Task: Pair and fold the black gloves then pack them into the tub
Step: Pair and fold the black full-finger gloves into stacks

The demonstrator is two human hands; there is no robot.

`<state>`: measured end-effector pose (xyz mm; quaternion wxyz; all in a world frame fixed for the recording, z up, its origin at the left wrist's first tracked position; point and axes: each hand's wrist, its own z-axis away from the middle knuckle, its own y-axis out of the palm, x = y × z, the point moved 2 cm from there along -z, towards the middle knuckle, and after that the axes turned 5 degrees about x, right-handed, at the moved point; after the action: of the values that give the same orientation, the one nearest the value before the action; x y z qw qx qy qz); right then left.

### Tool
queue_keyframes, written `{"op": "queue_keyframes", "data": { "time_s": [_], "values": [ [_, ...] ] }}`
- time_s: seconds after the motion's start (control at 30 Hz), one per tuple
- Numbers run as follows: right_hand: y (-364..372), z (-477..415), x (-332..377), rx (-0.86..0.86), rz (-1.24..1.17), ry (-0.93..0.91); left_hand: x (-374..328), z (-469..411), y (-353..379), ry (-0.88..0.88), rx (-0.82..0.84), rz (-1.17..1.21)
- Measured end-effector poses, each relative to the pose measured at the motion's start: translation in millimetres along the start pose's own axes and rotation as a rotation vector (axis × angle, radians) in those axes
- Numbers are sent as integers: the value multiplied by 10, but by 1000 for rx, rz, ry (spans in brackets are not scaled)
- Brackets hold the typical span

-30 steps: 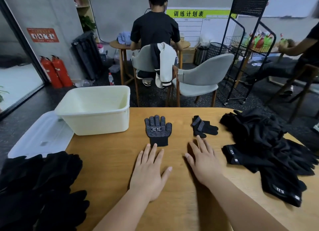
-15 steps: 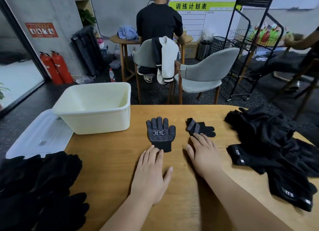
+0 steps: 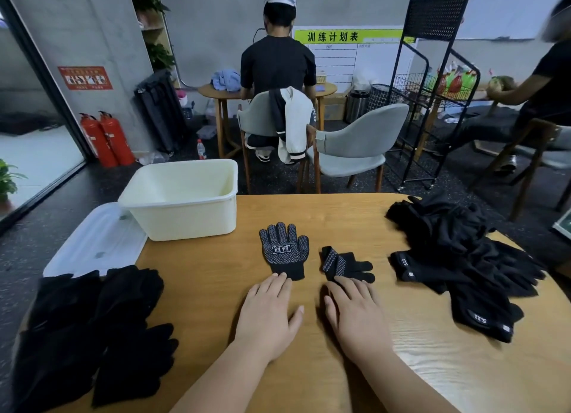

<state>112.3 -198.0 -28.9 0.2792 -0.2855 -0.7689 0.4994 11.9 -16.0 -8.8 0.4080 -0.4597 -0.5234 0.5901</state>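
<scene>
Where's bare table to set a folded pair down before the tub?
Bare table lies between the tub, the left glove pile and the flat dotted glove; also along the far edge between tub and the right glove pile. Both side edges are crowded with gloves; the tub itself looks empty.

Bare wooden tabletop (image 3: pixel 197 289) runs open through frame centre, flanked by black glove heaps at lower left (image 3: pixel 92 335) and right (image 3: pixel 463 258); cream plastic tub (image 3: pixel 185 218) blocks upper left.

tub (image 3: pixel 191 222) 1; lid (image 3: pixel 92 249) 1; loose gloves (image 3: pixel 284 252) (image 3: pixel 336 262) 2; glove heaps (image 3: pixel 92 329) (image 3: pixel 457 245) 2; hands (image 3: pixel 268 317) (image 3: pixel 358 317) 2
</scene>
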Motion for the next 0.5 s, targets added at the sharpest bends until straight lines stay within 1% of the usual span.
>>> {"op": "queue_keyframes", "data": {
  "time_s": [0.17,0.23,0.3,0.37,0.4,0.43,0.5],
  "values": [
    [-165,226,136,-100,-27,-66,20,382,34,29,-32,37],
    [-199,273,149,-122,-75,-75,50,494,59,39,-79,58],
    [-232,307,141,-130,-150,-28,91,607,106,53,-165,72],
    [-271,298,120,-86,-204,65,114,720,149,65,-234,88],
    [-286,268,106,-36,-204,106,117,762,165,67,-244,92],
    [-305,231,102,28,-179,124,117,804,173,66,-249,92],
    [-352,127,122,185,-122,91,110,848,169,58,-254,87]
  ]
}}
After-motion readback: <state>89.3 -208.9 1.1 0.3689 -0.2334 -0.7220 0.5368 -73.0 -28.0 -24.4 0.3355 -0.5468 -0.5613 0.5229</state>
